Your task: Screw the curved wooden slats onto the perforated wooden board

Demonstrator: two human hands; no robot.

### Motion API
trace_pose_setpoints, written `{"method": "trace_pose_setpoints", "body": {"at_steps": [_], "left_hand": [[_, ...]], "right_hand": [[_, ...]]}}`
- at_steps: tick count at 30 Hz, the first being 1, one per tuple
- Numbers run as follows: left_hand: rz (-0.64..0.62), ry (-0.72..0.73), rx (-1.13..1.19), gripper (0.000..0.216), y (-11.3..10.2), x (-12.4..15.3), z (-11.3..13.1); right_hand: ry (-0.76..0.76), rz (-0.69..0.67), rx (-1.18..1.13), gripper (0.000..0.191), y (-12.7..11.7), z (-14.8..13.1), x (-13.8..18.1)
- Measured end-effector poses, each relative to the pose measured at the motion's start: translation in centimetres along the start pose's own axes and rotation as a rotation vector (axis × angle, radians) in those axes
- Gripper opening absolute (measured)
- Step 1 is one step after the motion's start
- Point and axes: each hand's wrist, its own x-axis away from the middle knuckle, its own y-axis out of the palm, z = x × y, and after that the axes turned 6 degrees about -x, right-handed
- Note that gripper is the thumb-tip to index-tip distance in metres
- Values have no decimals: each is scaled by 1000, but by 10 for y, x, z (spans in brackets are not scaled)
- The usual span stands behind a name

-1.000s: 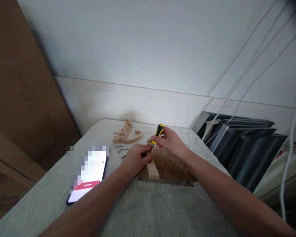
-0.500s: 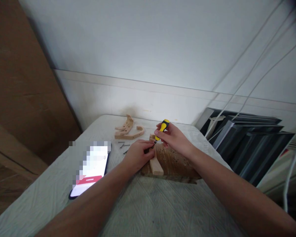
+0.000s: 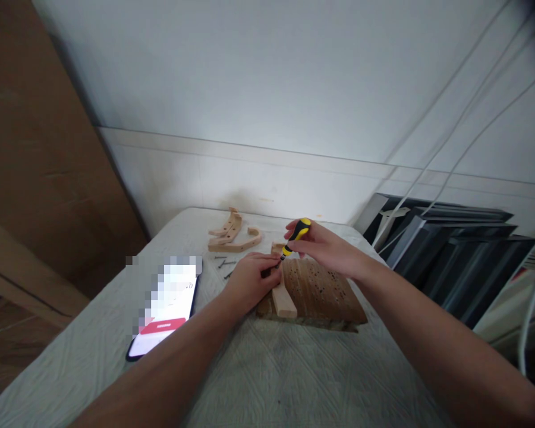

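Observation:
My right hand [image 3: 314, 242] grips a yellow-and-black screwdriver [image 3: 296, 236], which tilts down to the left. Its tip meets a pale wooden hook [image 3: 284, 302] that lies along the left side of a brown board [image 3: 321, 288] pitted with small holes. Around that hook, close to the screwdriver's tip, the thumb and fingers of my left hand [image 3: 252, 278] are closed. Any screw under the tip is hidden by these fingers. Several loose screws [image 3: 223, 263] lie just beyond my left hand, and more wooden hooks [image 3: 236, 242] rest farther back.
A lit phone [image 3: 167, 315] lies to the left on the cloth-covered table [image 3: 285, 374]. Behind it all stands a white wall [image 3: 249, 107]. Dark frames or panels [image 3: 455, 261] lean at the right, with white cables [image 3: 455, 148] hanging there. A brown wooden panel [image 3: 44, 148] rises at the left.
My right hand has shifted slightly to the right, with its fingers more spread around the screwdriver, whose handle leans farther right. More of the board's surface shows. My left hand stays put.

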Motion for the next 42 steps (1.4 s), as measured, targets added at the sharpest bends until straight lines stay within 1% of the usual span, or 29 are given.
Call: {"method": "trace_pose_setpoints", "body": {"at_steps": [1,2,3,5,6,7,8,9,11,12,13,14,16,17,18,19,22,23,24,25,27,30,32,34,37,39,40,42], "left_hand": [[-4,4,4,23,0,0,0],[-4,6,5,23,1,0,-1],[-1,6,4,23,1,0,-1],[14,3,-3,22,1,-1,-1],[19,3,-5,22,1,-1,-1],[19,4,-5,22,0,-1,-1],[13,8,-3,22,0,-1,-1],[5,10,-2,21,0,0,0],[-3,5,-1,21,0,0,0],[2,-2,0,21,1,0,0],[14,-11,-1,21,1,0,-1],[25,-17,-1,21,1,1,-1],[39,-23,0,21,2,1,-2],[40,-23,0,21,3,1,-3],[38,-22,1,21,3,1,-3],[33,-19,2,20,3,1,-4],[23,-16,7,20,3,0,-4],[21,-17,7,20,3,0,-4],[21,-18,5,20,3,0,-4],[22,-18,1,20,3,0,-4],[19,-8,-8,19,2,1,-3],[-2,23,-17,19,1,1,-2],[-6,40,-20,18,0,1,-1],[-4,54,-27,18,0,1,-1],[4,59,-41,18,2,1,-4],[20,41,-45,18,5,1,-7],[26,32,-44,19,6,1,-8],[33,21,-37,20,7,1,-9]], "right_hand": [[8,-56,13,30,-2,-2,0],[17,-67,69,27,-2,-4,0],[28,-34,152,29,-2,-5,-1],[42,131,316,37,2,-4,-2],[48,199,338,38,4,-2,-3],[49,228,308,38,6,0,-3],[47,207,228,36,6,1,-4],[47,157,125,36,5,3,-4],[36,9,-41,36,2,4,-3],[34,-45,-63,33,0,4,-3],[36,-63,-32,30,-1,4,-3],[40,-35,38,29,-2,4,-4],[54,94,208,34,-1,5,-5],[55,154,250,36,-1,5,-5],[43,179,244,36,0,6,-5],[20,158,198,35,0,5,-5],[-32,-68,16,23,-4,3,-4],[-36,-114,-5,18,-5,2,-3],[-33,-128,1,14,-6,1,-3],[-29,-111,19,13,-6,1,-2],[-32,-67,61,18,-5,2,-2],[-30,-93,111,36,-2,2,-1],[-36,-112,130,42,-1,-2,2],[-65,-100,140,42,-1,-8,5],[-102,-110,128,29,0,-12,7],[-86,-110,150,24,3,-9,4],[-64,-85,189,26,5,-6,2],[-14,38,304,34,9,0,-2]]}}
